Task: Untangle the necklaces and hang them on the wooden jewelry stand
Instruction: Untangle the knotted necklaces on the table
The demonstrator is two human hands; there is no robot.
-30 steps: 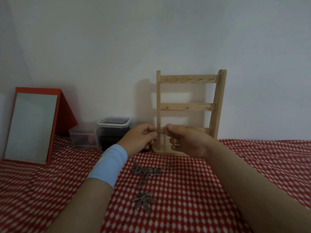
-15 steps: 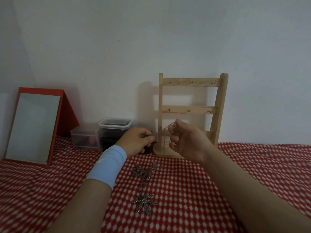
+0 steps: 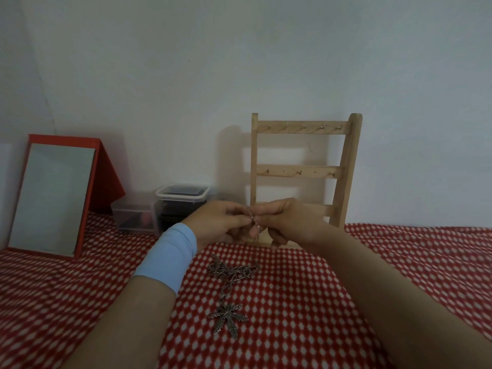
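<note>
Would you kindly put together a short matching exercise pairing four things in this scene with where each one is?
Things:
1. leaf pendant
2. wooden jewelry stand
3. red-framed mirror
4. thin chain

Places:
A. leaning at the far left
B. pinched between the left hand and right hand
C. flat on the checked cloth, near the camera
D. upright against the wall, hooks bare

Pairs: 1-C, 2-D, 3-A, 4-B

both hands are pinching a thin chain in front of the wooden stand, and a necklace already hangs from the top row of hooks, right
Not quite. Both hands, left hand and right hand, do pinch the thin chain before the wooden stand, but the head view shows its top hooks bare. The leaf-pendant necklace lies on the checked cloth.
</note>
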